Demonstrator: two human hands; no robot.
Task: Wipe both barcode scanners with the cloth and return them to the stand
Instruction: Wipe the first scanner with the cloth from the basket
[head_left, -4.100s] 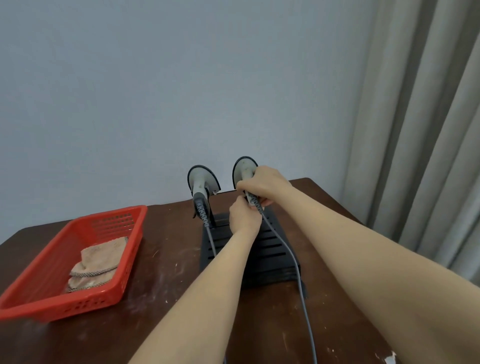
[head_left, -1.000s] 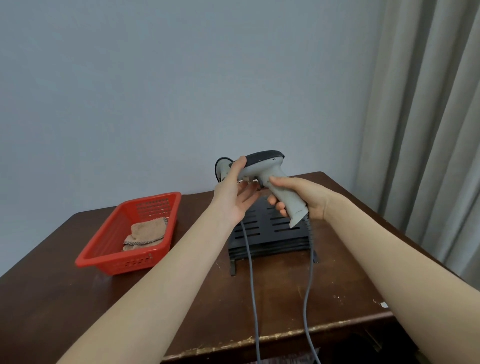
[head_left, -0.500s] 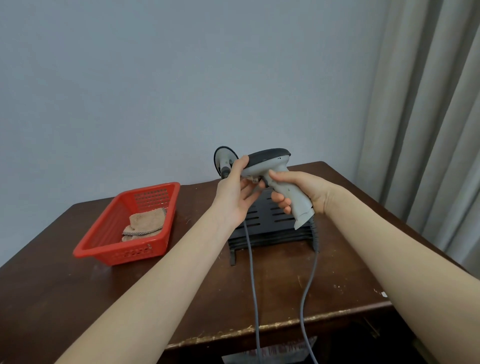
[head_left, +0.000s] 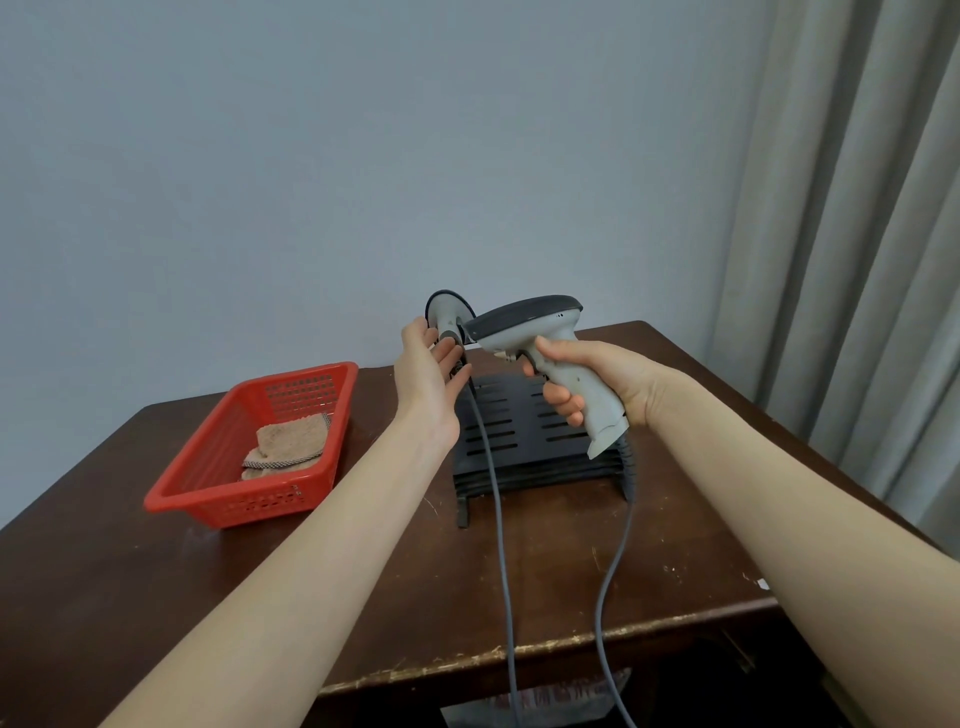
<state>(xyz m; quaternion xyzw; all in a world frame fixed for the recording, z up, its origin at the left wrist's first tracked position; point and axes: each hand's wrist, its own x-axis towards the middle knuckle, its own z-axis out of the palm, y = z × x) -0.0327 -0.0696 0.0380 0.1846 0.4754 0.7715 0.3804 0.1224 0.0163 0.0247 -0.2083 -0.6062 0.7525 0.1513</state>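
In the middle of the frame I have my right hand (head_left: 597, 382) wrapped round the grey handle of one barcode scanner (head_left: 535, 325). The fingers curl under its trigger and the thumb lies along the near side. The scanner is lifted clear above the black slotted stand (head_left: 524, 441), with its dark-capped head pointing left. Its grey cable (head_left: 608, 566) drops from the handle's base past the stand's right edge and runs off the table's front edge at the bottom of the frame.

My left hand (head_left: 428, 379) is just left of centre, wide and relaxed, palm turned toward the right, holding nothing. Its fingertips reach the neck of the second scanner (head_left: 447, 314); I cannot tell whether they touch it. That second scanner sits upright at the stand's back left, its round head partly hidden behind the held scanner's nose. Its own cable (head_left: 498, 519) trails down over the stand and toward the bottom of the frame.

The cloth (head_left: 291, 441), tan and folded, lies in the red basket (head_left: 234, 506) at centre left, well apart from both hands. Basket and stand rest on the dark wooden table (head_left: 545, 571). A pale wall (head_left: 311, 156) fills the upper frame and a grey curtain (head_left: 857, 234) hangs along the right side.
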